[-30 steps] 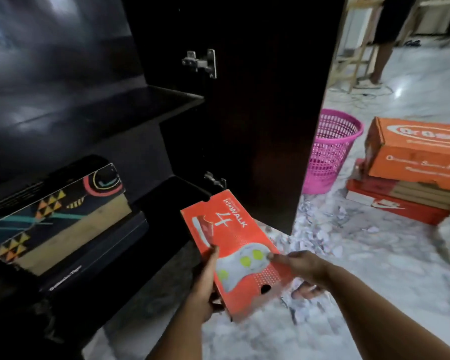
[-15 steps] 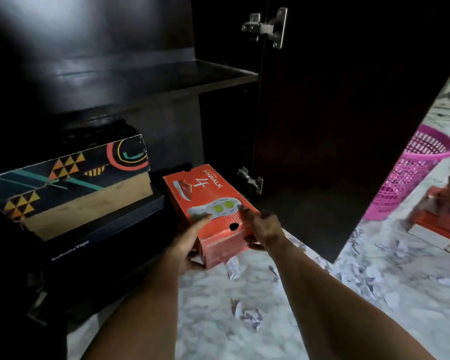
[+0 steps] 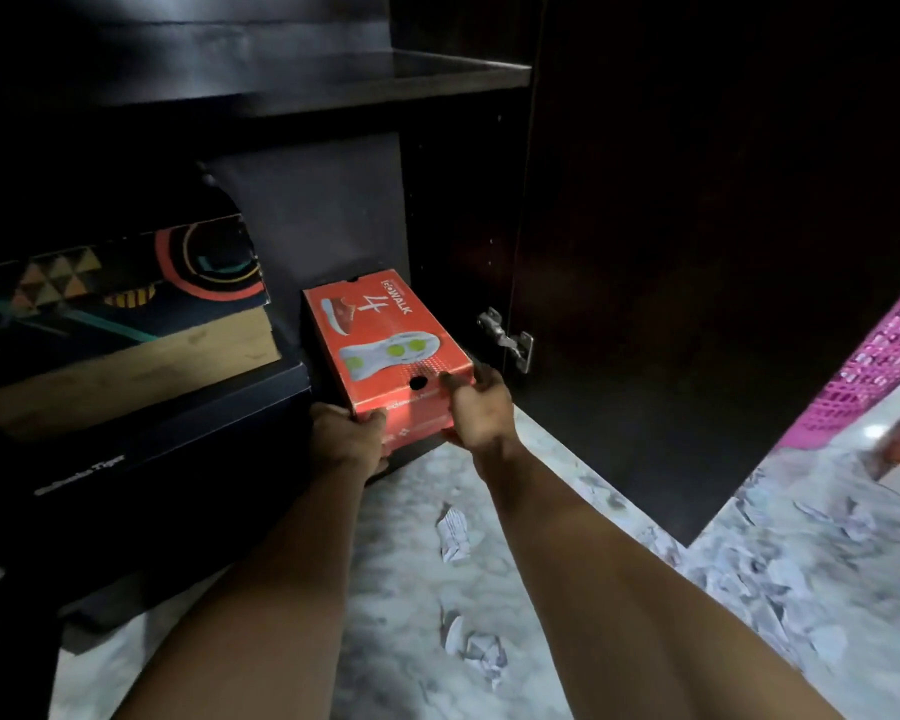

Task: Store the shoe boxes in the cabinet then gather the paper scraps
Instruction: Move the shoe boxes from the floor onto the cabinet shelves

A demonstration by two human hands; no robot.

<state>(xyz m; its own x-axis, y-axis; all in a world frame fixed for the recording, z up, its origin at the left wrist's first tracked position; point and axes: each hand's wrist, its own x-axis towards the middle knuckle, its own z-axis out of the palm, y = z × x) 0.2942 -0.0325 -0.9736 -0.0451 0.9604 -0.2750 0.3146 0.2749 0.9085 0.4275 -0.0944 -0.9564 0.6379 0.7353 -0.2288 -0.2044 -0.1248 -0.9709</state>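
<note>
from my feed i see the red shoe box (image 3: 385,345) sitting in the bottom compartment of the dark cabinet (image 3: 333,85), its near end at the front edge and its far end pushed toward the back wall. the left hand (image 3: 345,440) grips the near left corner, thumb curled over the top edge. the right hand (image 3: 476,407) holds the near right corner, fingers wrapped around the end panel. just left of it sits a black shoe box (image 3: 141,459) with a patterned shoe box (image 3: 120,324) stacked on top; the light is poor there, so i cannot tell whether the red box touches them. the cabinet door (image 3: 697,252) stands open on the right, its hinge (image 3: 507,339) near the right hand. paper scraps (image 3: 453,532) lie on the marble floor (image 3: 406,574), and a pink basket (image 3: 884,376) shows beyond the door.
</note>
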